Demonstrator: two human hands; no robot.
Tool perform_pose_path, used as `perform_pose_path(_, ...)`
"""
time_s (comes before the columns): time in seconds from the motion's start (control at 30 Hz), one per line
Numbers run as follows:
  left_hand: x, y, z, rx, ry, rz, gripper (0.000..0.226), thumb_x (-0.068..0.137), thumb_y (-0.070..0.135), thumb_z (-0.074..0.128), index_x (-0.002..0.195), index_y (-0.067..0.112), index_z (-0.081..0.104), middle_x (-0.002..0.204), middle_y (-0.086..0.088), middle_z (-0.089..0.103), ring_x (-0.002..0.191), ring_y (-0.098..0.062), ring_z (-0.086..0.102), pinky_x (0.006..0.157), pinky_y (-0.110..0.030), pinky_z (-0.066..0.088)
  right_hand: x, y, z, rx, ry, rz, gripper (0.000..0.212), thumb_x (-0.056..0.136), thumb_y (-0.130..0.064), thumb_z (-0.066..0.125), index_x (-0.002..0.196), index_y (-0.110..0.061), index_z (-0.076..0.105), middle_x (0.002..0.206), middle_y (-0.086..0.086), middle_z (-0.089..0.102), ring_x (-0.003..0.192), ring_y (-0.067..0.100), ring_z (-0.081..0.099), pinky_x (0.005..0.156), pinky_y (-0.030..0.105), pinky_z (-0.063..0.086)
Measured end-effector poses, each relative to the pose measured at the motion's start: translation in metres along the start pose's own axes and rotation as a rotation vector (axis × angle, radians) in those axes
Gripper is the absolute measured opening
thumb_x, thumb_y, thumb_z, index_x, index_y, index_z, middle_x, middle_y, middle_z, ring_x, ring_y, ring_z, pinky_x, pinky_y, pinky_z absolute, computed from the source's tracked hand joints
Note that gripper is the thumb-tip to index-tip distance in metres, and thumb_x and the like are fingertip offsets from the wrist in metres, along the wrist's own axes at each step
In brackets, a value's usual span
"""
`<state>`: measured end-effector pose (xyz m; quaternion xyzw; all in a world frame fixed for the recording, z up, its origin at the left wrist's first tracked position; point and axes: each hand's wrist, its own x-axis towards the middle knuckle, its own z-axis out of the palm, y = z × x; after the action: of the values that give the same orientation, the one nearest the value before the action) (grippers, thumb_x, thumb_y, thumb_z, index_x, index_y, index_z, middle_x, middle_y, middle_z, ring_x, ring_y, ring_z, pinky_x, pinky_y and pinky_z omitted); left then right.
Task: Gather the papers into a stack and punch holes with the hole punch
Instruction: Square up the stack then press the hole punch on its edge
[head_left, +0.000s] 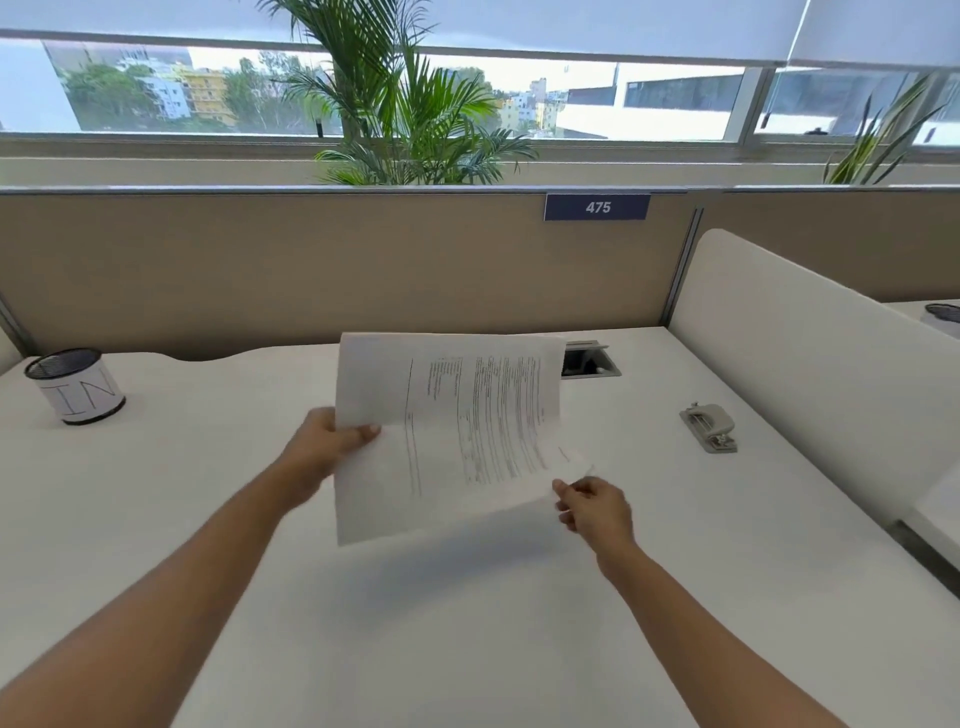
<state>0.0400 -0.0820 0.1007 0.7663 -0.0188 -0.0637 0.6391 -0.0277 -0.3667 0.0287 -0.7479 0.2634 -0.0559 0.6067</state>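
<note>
Both hands have the printed papers (447, 431) lifted up off the white counter (208, 493), tilted toward the camera. Left hand (317, 452) grips the left edge, thumb on top and fingers curled behind. Right hand (592, 506) pinches the lower right corner with closed fingers. The grey hole punch (709, 427) sits untouched on the counter, well off to the right. A mesh pen cup (75, 385) labelled IN stands far left.

left hand (323, 451) and right hand (592, 506) holding papers (447, 431) above white desk (208, 493), hole punch (709, 427) to the right
</note>
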Motion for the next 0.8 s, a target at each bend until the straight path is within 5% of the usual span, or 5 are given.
perform_pose_path(0.17,0.019,0.055,-0.012,0.289,-0.142,0.041,0.006,0.075,0.012,0.069,0.080,0.009,0.065,0.069,0.005,0.070,0.066,-0.012,0.066,0.065,-0.029,0.052,0.016,-0.035,-0.033,-0.321,0.351,-0.443,0.034,0.082,-0.022,0.068,0.107,-0.006,0.054,0.104,0.009,0.057,0.091,0.025,0.056,0.071,0.030,0.041)
perform_pose_path(0.27,0.029,0.085,-0.006,0.432,-0.218,0.063,0.018,0.063,0.021,0.066,0.076,0.009,0.066,0.075,-0.001,0.067,0.068,-0.015,0.064,0.067,-0.030,0.052,0.026,-0.061,-0.040,-0.379,0.224,-0.601,0.046,0.084,-0.022,0.065,0.126,-0.009,0.050,0.129,0.009,0.054,0.118,0.026,0.050,0.095,0.037,0.043)
perform_pose_path(0.37,0.037,0.107,0.009,0.564,-0.294,0.093,0.006,0.076,0.008,0.071,0.073,0.010,0.066,0.065,0.005,0.067,0.058,-0.009,0.065,0.058,-0.024,0.053,0.032,-0.074,-0.042,-0.475,0.054,-0.670,0.053,0.088,-0.031,0.059,0.135,-0.012,0.044,0.139,0.007,0.049,0.129,0.024,0.043,0.108,0.043,0.035)
perform_pose_path(0.57,0.052,0.132,0.049,0.745,-0.395,0.156,0.017,0.083,0.002,0.063,0.073,0.015,0.065,0.053,0.014,0.066,0.049,0.000,0.063,0.047,-0.015,0.050,0.039,-0.072,-0.049,-0.304,-0.143,-0.563,0.023,0.093,-0.029,0.050,0.106,-0.015,0.063,0.101,0.004,0.067,0.087,0.021,0.064,0.075,0.040,0.055)
perform_pose_path(0.8,0.070,0.125,0.081,0.845,-0.387,0.273,0.014,0.081,0.006,0.066,0.084,0.020,0.068,0.078,0.003,0.067,0.072,-0.017,0.063,0.070,-0.028,0.051,0.054,-0.050,-0.058,-0.123,-0.073,-0.473,0.017,0.093,-0.023,0.051,0.095,-0.015,0.066,0.089,0.005,0.068,0.075,0.018,0.063,0.064,0.025,0.052)
